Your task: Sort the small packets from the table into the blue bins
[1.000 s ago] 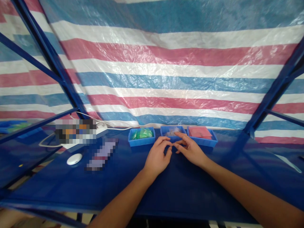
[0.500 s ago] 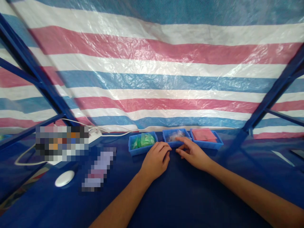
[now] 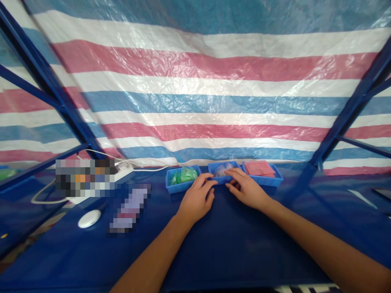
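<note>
Three small blue bins stand in a row along the back of the dark blue table. Green plastic packets (image 3: 188, 174) fill the left bin (image 3: 180, 188). Clear plastic bags (image 3: 222, 169) lie in the middle bin (image 3: 218, 180), partly hidden by my fingers. The right bin (image 3: 269, 181) holds flat pink packets (image 3: 259, 168). My left hand (image 3: 198, 199) is by the front corners of the left and middle bins, its fingers apart with nothing in them. Close to the middle bin's front edge, my right hand (image 3: 246, 188) has its fingers spread and curved, and I see nothing held.
A white oval object (image 3: 89, 219) lies on the table (image 3: 238, 252) at the left, near a blurred-out flat item (image 3: 131, 209). Behind these sit a white power strip (image 3: 124, 167) and cables. Blue metal posts (image 3: 345, 110) flank a striped tarp (image 3: 214, 97).
The view has shifted slightly. My left hand's fingers have spread apart, and my right hand's fingers remain bent near the middle bin. The bins keep their places.
</note>
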Action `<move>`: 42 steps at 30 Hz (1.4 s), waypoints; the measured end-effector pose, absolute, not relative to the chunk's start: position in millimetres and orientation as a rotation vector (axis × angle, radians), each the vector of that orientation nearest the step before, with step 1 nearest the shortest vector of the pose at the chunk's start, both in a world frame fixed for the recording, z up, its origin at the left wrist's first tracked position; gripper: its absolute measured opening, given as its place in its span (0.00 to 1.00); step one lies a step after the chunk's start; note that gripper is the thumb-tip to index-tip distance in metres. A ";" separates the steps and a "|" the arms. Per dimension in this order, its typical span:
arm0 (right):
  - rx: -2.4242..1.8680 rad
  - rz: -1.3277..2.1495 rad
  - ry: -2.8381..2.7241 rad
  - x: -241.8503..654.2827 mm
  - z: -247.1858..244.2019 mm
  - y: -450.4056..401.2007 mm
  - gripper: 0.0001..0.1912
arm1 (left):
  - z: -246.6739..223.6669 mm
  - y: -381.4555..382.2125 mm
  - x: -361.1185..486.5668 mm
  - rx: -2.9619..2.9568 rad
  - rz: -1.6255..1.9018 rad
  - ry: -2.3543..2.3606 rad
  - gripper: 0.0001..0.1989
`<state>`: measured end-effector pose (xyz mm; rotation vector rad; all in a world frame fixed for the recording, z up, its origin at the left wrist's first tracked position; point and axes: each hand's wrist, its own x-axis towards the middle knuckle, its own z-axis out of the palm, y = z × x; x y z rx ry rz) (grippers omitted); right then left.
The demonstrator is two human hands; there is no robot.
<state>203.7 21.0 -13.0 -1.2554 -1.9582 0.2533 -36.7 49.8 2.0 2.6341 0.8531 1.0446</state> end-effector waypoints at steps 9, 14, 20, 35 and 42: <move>-1.252 0.098 -2.020 207.1 -14.7 12.3 0.25 | 7.5 45.7 -28.1 2.666 1.030 0.921 0.17; -1.230 -0.036 -2.038 209.7 -10.6 10.7 0.21 | 4.7 39.3 -32.5 2.717 1.004 0.909 0.16; -1.215 -0.229 -2.047 216.8 -7.8 13.6 0.18 | 1.0 33.9 -32.5 2.749 1.034 0.919 0.16; -1.252 -0.267 -2.091 229.0 -14.8 33.8 0.12 | -12.1 54.0 -26.5 2.711 0.991 0.833 0.15; -1.214 -0.173 -2.030 238.2 -17.6 34.8 0.15 | -10.2 56.3 -26.5 2.644 0.994 0.805 0.15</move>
